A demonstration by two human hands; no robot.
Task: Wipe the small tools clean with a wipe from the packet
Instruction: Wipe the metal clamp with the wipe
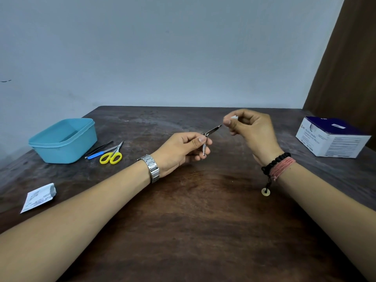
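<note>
My left hand [181,149] grips a small metal nail clipper [205,142] above the middle of the table, its lever swung out toward the upper right. My right hand [250,129] pinches a small white wipe [234,117] at the tip of that lever. A torn white wipe packet [39,197] lies at the near left. Yellow-handled scissors [112,156], a blue-handled tool [96,155] and dark tweezers [99,148] lie together left of centre.
A light blue plastic tub [65,139] stands at the far left beside the small tools. A white and purple box of alcohol swabs [331,139] sits at the far right. The dark wooden table [193,220] meets a pale wall behind; a brown curtain hangs at right.
</note>
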